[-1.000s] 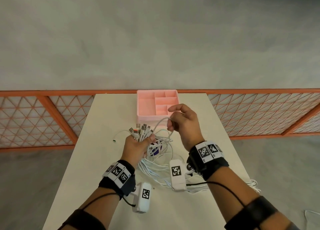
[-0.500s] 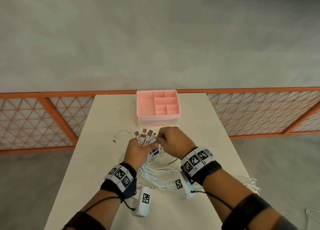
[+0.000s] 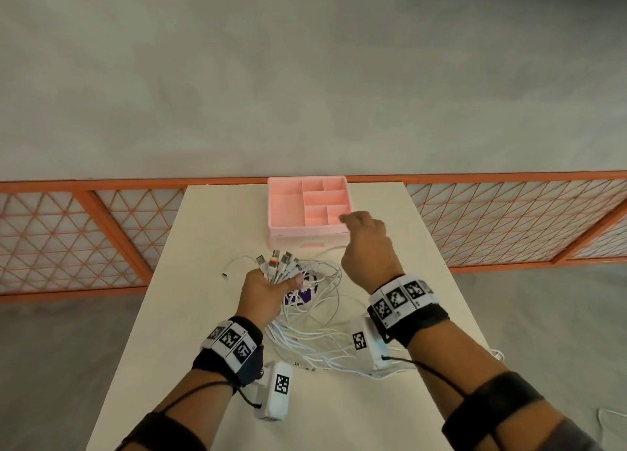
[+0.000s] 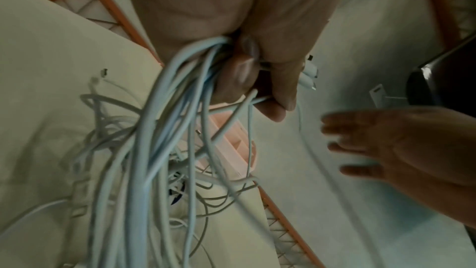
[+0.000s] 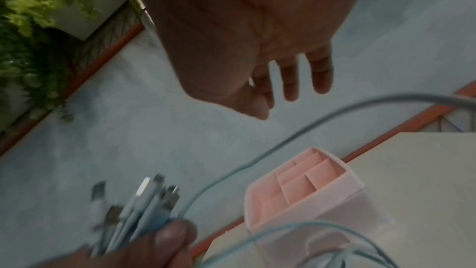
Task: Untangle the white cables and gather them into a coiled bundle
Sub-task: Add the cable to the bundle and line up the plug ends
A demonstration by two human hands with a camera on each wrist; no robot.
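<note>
**Plug ends in my left fist, loose loops trailing toward me**

Head view: my left hand (image 3: 268,289) is clenched around the plug ends (image 3: 276,264) of the white cables (image 3: 315,318), which fan up and away from me toward the pink organizer tray (image 3: 274,209). The rest of the cables trail back from that fist toward my body in tangled loops on the table (image 3: 210,233), passing under my right wrist. So the bundle's long axis runs from my fist toward my chest. My right hand (image 3: 366,243) hangs just right of the fist, above the loops, nearer the slack than my left. One stray cable end (image 3: 234,264) lies left of the fist. Bare tabletop is on my left; the tray closes off the far side.

Left wrist view: my fingers (image 4: 278,80) curl round the strands, which drop from the fist into the tangle below. My right palm shows alongside, fingers straight, holding nothing.

Right wrist view: my right fingers (image 5: 291,80) are spread and free of any cable; one strand arcs beneath them without touching. I judge the next reach goes down and toward me into the loops.
</note>
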